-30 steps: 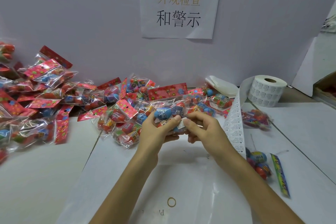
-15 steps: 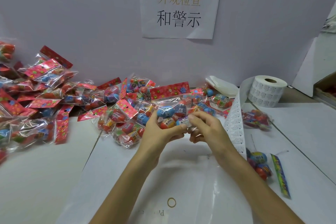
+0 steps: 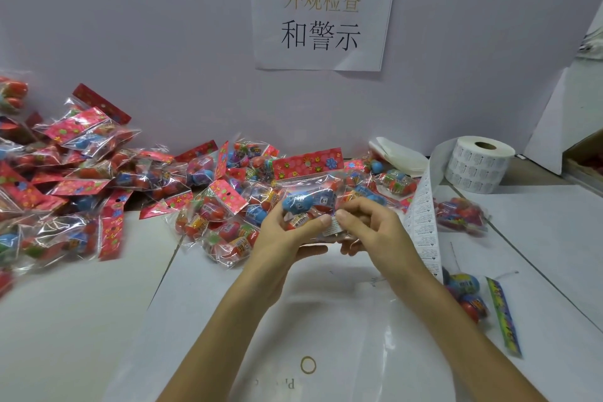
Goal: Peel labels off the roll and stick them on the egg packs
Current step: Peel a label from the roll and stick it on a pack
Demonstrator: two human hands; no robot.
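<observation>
A clear egg pack (image 3: 310, 202) with blue and red eggs and a red flowered header is held above the table centre. My left hand (image 3: 287, 235) grips its lower left side, thumb on top. My right hand (image 3: 368, 228) pinches a small white label (image 3: 332, 226) against the pack's lower right. The label roll (image 3: 477, 163) stands at the right rear. Its printed strip (image 3: 424, 225) trails down past my right wrist.
A big heap of egg packs (image 3: 98, 186) covers the left and back of the table. One pack (image 3: 461, 214) lies right of the strip, and another with a green header (image 3: 473, 300) lies by my right forearm. A paper sign (image 3: 323, 10) hangs on the wall.
Both hands have lifted the pack a little. The right hand has brought the label onto the pack's lower right and pinches it there.
</observation>
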